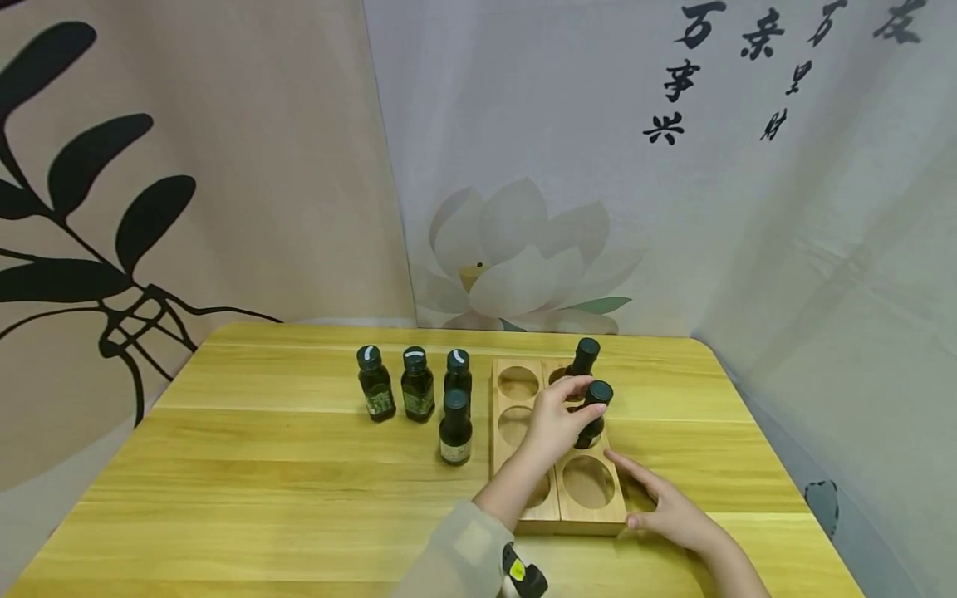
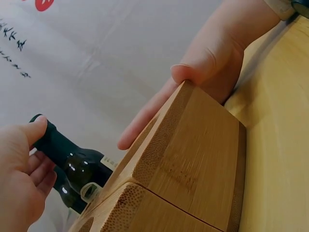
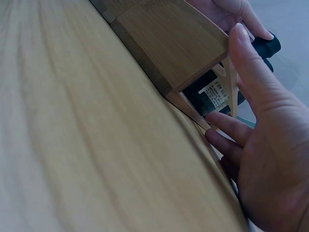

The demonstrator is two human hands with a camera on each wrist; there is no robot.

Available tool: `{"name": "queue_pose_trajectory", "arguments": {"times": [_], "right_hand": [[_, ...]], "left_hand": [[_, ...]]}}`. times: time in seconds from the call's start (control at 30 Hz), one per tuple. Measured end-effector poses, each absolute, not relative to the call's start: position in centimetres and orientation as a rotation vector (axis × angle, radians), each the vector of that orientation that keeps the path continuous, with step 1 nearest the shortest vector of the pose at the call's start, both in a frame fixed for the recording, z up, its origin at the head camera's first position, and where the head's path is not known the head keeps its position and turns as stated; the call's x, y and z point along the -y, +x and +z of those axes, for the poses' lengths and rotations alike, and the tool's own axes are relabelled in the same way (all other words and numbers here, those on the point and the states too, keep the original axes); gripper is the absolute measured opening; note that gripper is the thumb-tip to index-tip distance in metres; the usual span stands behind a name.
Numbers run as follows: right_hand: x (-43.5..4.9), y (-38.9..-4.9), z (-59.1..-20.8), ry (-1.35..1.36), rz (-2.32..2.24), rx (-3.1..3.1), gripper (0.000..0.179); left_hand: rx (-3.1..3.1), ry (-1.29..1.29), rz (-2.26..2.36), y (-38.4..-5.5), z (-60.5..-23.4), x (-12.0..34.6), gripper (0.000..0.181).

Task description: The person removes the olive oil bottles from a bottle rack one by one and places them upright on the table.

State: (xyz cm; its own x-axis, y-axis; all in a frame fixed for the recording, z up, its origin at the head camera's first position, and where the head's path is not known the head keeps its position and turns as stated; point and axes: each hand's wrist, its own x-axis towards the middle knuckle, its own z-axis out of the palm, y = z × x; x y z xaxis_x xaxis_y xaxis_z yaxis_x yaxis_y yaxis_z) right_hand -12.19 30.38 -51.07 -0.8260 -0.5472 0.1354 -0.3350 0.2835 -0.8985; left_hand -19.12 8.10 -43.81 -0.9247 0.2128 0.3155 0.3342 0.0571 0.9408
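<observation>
My left hand pinches the capped neck of a dark glass bottle between thumb and fingers. This bottle stands in the middle hole of the right column of a wooden bottle rack. Through the rack's open side, the right wrist view shows its pale label. Another dark bottle stands in the back right hole. My right hand lies along the rack's right side, fingers extended; its thumb touches the near corner in the left wrist view.
Left of the rack stand several dark bottles: three with white-marked caps, such as the leftmost bottle, and a long-necked bottle in front. They share a wooden table. Behind hangs a printed cloth. The front right hole is empty.
</observation>
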Motion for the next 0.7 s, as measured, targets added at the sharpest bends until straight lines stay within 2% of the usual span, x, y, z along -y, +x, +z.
{"name": "queue_pose_trajectory", "arguments": {"times": [0.3, 0.7], "right_hand": [[-30.4, -12.2, -51.2, -0.830, -1.566, -2.356, 0.080], [-30.4, -12.2, -51.2, -0.804, -1.569, -2.363, 0.081]], "left_hand": [[2.181, -0.594, -1.978, -19.2, -43.6, -7.8, 0.034], [2.085, -0.579, -1.929, -18.9, -40.8, -6.3, 0.033]]}}
